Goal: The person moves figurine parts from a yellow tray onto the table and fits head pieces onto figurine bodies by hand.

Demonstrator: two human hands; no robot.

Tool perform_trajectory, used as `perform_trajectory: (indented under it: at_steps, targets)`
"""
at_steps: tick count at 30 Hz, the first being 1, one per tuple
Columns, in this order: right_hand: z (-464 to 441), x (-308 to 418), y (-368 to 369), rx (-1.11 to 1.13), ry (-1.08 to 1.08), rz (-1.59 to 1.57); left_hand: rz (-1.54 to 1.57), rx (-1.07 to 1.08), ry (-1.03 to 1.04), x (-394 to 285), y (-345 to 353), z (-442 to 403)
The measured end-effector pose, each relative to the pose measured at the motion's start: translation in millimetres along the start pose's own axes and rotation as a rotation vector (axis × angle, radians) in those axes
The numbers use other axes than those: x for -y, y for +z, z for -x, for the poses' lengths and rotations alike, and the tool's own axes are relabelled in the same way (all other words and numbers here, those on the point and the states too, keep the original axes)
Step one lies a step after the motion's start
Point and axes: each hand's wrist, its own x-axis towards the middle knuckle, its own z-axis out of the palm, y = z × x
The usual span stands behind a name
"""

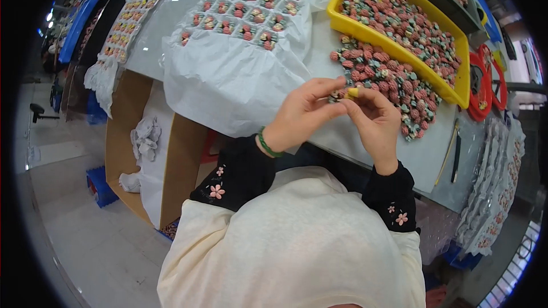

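One small figurine (338,96) sits above the desk (408,161), pinched in the left hand's grip (305,108); the right hand's (377,120) I can't tell. Probably light, stiff, chippable: best held by its sides.

The loose pieces (389,82) mix dusty pink, grey-green and cream; the bin (362,29) is yellow. Black sleeves (242,162) bear pink flowers (216,191), the bracelet (266,144) is green, the shirt (308,228) cream, the paper (222,85) white.

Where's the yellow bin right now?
In the head view, the yellow bin is at upper right, just beyond the loose pile of pieces and the person's right hand.
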Motion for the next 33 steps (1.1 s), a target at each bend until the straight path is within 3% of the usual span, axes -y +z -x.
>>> perform_trajectory:
  at_steps: [2,4,8,12,14,17,19,22,24,26,28,32,33]
  targets:
    - [-0.5,-5.5,4.8,-0.12,0.028,0.012,-0.175,-0.055,0.05,-11.9,3.5,5.1]
    - [-1.0,-9.4,6.3,-0.079,0.047,-0.006,-0.511,-0.062,0.114,-20.8,3.4,8.4]
    - [-2.2,-0.2,22.2,-0.068,0.057,-0.098,-0.595,-0.087,0.244,-20.5,-19.2,8.5]
    - [4.1,-5.5,12.2,-0.035,0.01,0.002,-1.013,-0.556,0.398,-54.4,-105.4,-1.0]
    - [6.6,-10.4,8.4,-0.032,0.008,0.021,-1.393,-0.619,0.327,-68.0,-160.5,-5.1]
    - [10.4,-15.7,8.1,-0.041,0.039,-0.023,-1.554,-0.603,0.269,-53.3,-219.5,-8.2]
    - [16.4,-16.2,9.1,-0.022,0.03,-0.031,-1.697,-0.45,0.21,-48.5,-229.7,-10.6]
    - [29.3,-21.4,4.2,0.01,0.036,-0.014,-1.816,-0.526,0.252,-41.3,-222.2,-10.5]
    - [44.9,-25.4,0.7,0.068,0.012,0.024,-1.808,-0.504,0.038,-40.8,-213.7,-8.4]
    - [53.8,-26.2,-4.2,0.116,-0.16,0.152,-2.009,-0.514,0.04,-24.0,-217.4,-3.3]
    - [62.0,-19.8,-5.6,0.13,-0.256,0.184,-1.919,-0.411,-0.149,-26.0,-220.2,-3.3]
    - [77.7,-29.1,-18.8,0.046,-0.413,0.315,-2.018,-0.351,-0.25,-36.8,-217.5,-4.7]
    - [81.6,-28.7,-27.4,0.017,-0.554,0.446,-2.004,-0.432,0.074,-44.8,-204.2,-2.9]
